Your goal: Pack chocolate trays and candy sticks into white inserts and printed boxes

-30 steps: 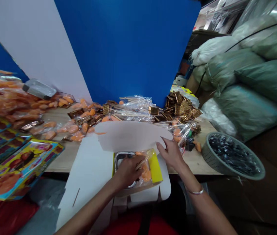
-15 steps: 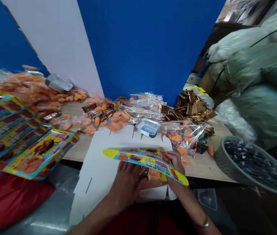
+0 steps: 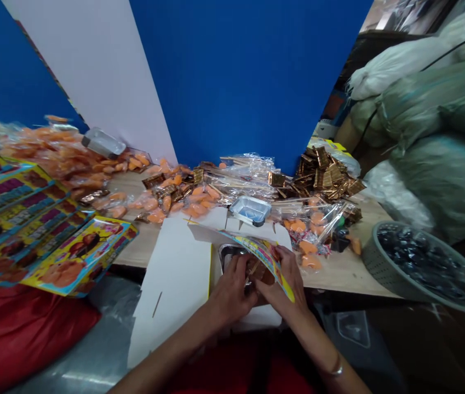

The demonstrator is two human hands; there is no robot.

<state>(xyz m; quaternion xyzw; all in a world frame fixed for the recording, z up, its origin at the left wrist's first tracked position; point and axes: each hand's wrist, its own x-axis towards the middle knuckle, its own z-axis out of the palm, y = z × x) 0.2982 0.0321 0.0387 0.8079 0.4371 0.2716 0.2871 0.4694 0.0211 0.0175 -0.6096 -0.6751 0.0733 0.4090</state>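
A small white cardboard box lies open in front of me, its unfolded lid (image 3: pixel 174 284) spread to the left. Inside it a foil tray (image 3: pixel 227 253) shows partly behind my fingers. My left hand (image 3: pixel 234 287) reaches into the box with fingers bent down beside a brown item (image 3: pixel 263 272); what they grip is hidden. My right hand (image 3: pixel 290 273) grips a bent card (image 3: pixel 257 246) with a colourful print and yellow edge, its thumb stretched toward the left hand. Just beyond the box, another foil tray (image 3: pixel 251 210) rests on the cardboard.
Printed boxes (image 3: pixel 80 254) stand at the left. Orange pieces in clear wrap (image 3: pixel 51 150), wrapped sticks (image 3: pixel 244 175) and gold-brown packets (image 3: pixel 326 175) are heaped along the blue panel (image 3: pixel 236 82). A basket of dark wrapped items (image 3: pixel 374 268) stands at right, near large sacks (image 3: pixel 441 109).
The printed card has tilted up and bent to the right in my right hand, uncovering the foil tray. My left hand has moved from under the card's near edge further into the box.
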